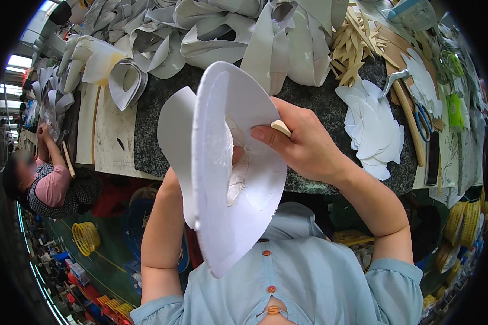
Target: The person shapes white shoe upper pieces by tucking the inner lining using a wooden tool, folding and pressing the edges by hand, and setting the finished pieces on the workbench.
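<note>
A large white shoe upper [265, 179], stiff and curved, is held up in front of my chest, its rough-edged opening facing right. Over its right edge, the thumb of my right hand [309, 138] presses on the surface. The end of a small beige flat stick [281, 128] pokes out beside that thumb; the rest of the stick is hidden. My left forearm rises behind the upper, and that hand is almost wholly covered. A bit of my left hand [237, 154] shows through the opening, at the upper's inner edge.
Piled white uppers [217, 43] line the far side of the dark speckled work board [162, 124]. To the right lie beige pointed pieces [358, 43], flat white cutouts [371, 124], a hammer [409, 119] and blue-handled scissors [422, 122]. A co-worker [51, 187] sits at left, near a yellow basket [85, 238].
</note>
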{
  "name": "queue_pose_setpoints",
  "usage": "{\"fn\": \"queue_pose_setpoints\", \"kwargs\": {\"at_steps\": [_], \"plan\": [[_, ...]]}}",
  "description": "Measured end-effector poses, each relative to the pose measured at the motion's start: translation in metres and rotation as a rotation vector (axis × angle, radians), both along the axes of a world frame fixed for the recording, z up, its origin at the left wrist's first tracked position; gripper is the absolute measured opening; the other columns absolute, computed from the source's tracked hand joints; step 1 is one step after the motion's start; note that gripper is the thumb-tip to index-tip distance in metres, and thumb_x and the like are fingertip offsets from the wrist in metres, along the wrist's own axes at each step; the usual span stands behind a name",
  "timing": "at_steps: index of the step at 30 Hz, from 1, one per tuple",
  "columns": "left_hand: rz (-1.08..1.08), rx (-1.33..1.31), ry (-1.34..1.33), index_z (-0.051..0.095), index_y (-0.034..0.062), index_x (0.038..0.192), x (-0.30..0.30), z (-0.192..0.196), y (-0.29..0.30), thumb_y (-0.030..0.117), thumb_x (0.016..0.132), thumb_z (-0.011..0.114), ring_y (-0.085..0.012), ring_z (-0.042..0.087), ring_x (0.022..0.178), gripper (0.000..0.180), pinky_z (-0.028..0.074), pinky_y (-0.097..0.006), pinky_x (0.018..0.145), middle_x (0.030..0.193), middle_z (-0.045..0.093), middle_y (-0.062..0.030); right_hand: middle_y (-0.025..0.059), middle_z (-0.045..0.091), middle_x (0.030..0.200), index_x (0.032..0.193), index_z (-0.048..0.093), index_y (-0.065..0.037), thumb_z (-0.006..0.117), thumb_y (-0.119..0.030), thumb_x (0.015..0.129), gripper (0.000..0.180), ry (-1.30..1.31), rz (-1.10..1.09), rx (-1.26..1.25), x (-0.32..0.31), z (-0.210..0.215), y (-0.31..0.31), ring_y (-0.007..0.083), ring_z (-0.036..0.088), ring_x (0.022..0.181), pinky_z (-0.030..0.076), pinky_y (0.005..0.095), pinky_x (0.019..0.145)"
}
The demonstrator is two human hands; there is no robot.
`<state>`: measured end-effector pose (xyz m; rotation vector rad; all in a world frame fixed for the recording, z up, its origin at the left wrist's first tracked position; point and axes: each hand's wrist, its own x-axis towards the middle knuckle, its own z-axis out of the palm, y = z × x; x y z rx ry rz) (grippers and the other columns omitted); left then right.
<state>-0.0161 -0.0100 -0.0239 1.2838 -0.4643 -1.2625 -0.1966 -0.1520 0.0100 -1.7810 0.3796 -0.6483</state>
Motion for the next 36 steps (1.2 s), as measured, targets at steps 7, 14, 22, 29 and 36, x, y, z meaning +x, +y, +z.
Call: {"fn": "queue_pose_setpoints", "kwargs": {"at_steps": [7,14,22,29,36], "plan": [[-0.003,-0.025,0.019,0.069,0.0015,0.112,0.0,-0.003,0.02,0.018,0.084,0.081,-0.0132,0.066,0.084,0.034,0.054,-0.029,0.071,0.097,0.07,-0.0065,0.0199,0.066,0.089,0.106,0.059,0.002,0.065,-0.01,0.094,0.018,-0.04,0.004,-0.021,-0.002,0.004,0.0,0.0367,0.064,0.079,0.05,0.04,0.069],[0.009,-0.049,0.042,0.069,0.0015,0.111,-0.007,-0.016,-0.004,0.018,0.083,0.082,-0.013,0.067,0.083,0.034,0.055,-0.029,0.07,0.096,0.07,-0.0063,0.0164,0.066,0.09,0.107,0.059,0.001,0.067,-0.013,0.094,0.019,-0.02,0.022,0.038,-0.002,0.0,0.001,0.0306,0.063,0.078,0.05,0.0383,0.07],[-0.224,0.164,-0.344,0.07,-0.002,0.098,-0.003,0.014,-0.012,-0.003,0.086,0.07,-0.0081,0.063,0.074,0.012,0.05,-0.023,0.066,0.086,0.071,-0.0044,-0.0006,0.049,0.092,0.135,0.047,0.0,0.077,-0.036,0.089,0.065,0.368,0.197,0.449,-0.041,-0.032,-0.029,0.0094,0.047,0.082,0.043,0.0247,0.073],[-0.071,0.132,-0.025,0.063,-0.0037,0.122,0.024,-0.005,0.002,0.011,0.092,0.068,-0.0164,0.07,0.092,0.034,0.059,-0.03,0.072,0.109,0.069,-0.0109,-0.0034,0.055,0.095,0.123,0.059,-0.005,0.049,-0.026,0.108,0.028,0.164,0.034,1.006,-0.06,-0.032,-0.021,0.0048,0.046,0.076,0.04,0.0213,0.067],[-0.019,0.009,0.065,0.065,-0.0026,0.118,0.011,-0.013,0.013,0.006,0.093,0.067,-0.0138,0.068,0.094,0.027,0.056,-0.03,0.08,0.105,0.071,-0.0082,-0.0035,0.067,0.088,0.107,0.072,-0.001,0.067,-0.012,0.097,0.017,0.195,0.033,0.567,-0.031,-0.004,-0.016,0.0017,0.058,0.085,0.047,0.018,0.079]]}}
